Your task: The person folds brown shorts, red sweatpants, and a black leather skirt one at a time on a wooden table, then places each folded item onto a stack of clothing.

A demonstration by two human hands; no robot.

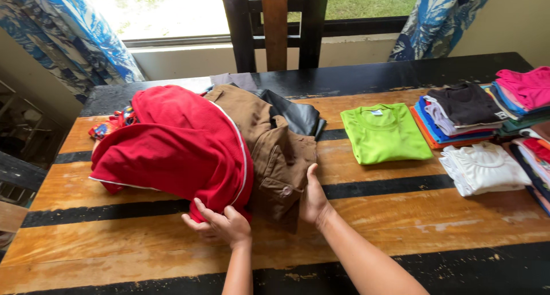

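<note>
Left hand (220,225) grips the red shirt's (177,146) hem at lower centre; right hand (314,198) lies flat, released, against the brown shirt (269,146). Green shirt (384,133) and folded stacks (464,114) crowd the table's (114,237) right.

A wooden table (401,226), orange-brown with black stripes, is seen. An unfolded heap lies at its left: a red garment (177,146), a brown garment (269,140), a black one (298,116). A folded green shirt (382,133), a folded white garment (484,167) and stacks of folded clothes (464,114) are laid at its right.
</note>
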